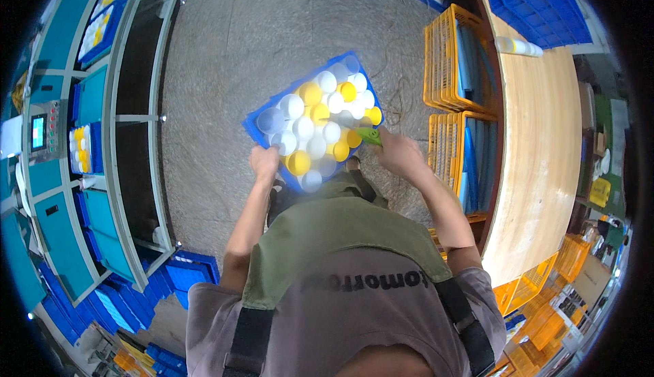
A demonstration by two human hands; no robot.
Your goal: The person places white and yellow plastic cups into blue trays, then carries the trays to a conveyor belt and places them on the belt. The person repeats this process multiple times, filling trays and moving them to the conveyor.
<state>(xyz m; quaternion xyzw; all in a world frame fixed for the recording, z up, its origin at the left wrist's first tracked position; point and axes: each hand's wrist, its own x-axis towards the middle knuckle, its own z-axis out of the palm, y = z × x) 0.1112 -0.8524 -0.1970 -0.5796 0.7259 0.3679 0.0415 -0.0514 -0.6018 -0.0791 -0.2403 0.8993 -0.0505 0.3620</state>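
Tilted in front of my body is a blue crate (253, 129), packed with round white cylinders (291, 106) and yellow cylinders (310, 93) seen end-on. Some of the cylinders look translucent, and motion blurs them a little. My left hand (264, 162) is closed on the crate's near left rim. At the right side of the crate, my right hand (402, 154) is closed around a bright green object (368, 136) shaped like a handle; its far end is lost among the cylinders. Whether the right hand also grips the crate cannot be made out.
To the left stands a machine with teal panels (61, 239), a control panel (45, 128) and crates of similar cylinders. On the right, a wooden table (535, 152) carries stacked blue crates (538, 2) and a cylinder roll (519, 46). Orange baskets (444, 64) stand beside it.
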